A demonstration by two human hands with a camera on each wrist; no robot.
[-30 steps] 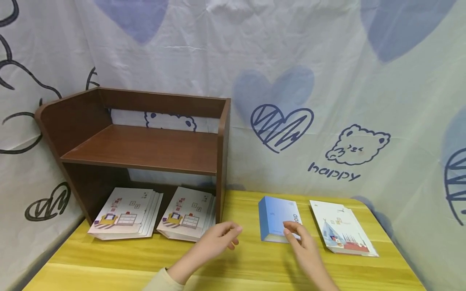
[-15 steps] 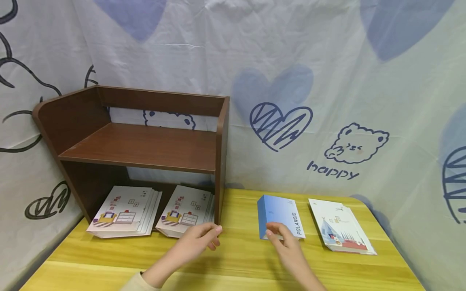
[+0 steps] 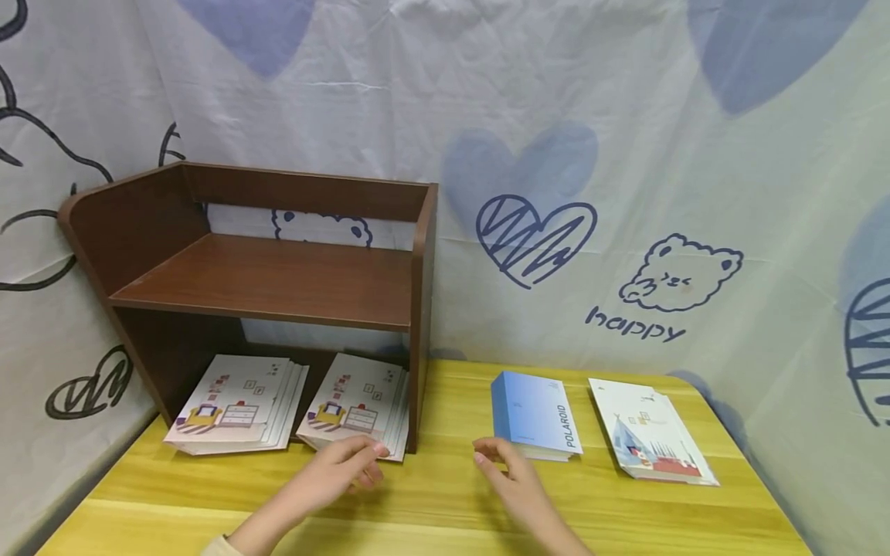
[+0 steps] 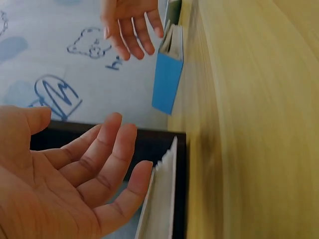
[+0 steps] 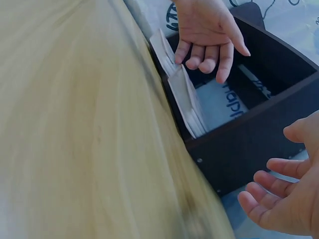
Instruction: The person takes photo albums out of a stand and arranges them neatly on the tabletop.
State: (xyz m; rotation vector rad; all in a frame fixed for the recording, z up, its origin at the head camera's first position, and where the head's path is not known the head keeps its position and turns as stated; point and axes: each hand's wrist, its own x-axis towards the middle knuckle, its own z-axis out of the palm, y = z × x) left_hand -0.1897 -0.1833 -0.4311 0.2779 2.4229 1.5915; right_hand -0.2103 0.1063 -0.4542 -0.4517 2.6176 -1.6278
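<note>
The left hand (image 3: 341, 469) hung at the bottom of the head view, left of centre, its fingers spread a little and loosely bent, holding nothing. It overlapped the lower right corner of the right stack (image 3: 356, 405); whether it touched could not be told. The right hand (image 3: 513, 479), right of centre at the bottom, was likewise relaxed, with bare fingers and nothing in its grasp. It was just beside the lower left corner of the blue book (image 3: 537, 413), which lay right of centre on the yellow table (image 3: 417, 517), "POLAROID" on its cover.

Farther right lay the white book (image 3: 647, 436), with a tent picture on its cover. On the left stood the brown shelf (image 3: 278, 278); the right stack and the left stack (image 3: 229, 409) leaned side by side in its lower compartment. A cloth (image 3: 389, 116) printed with hearts and bears filled the upper frame.
</note>
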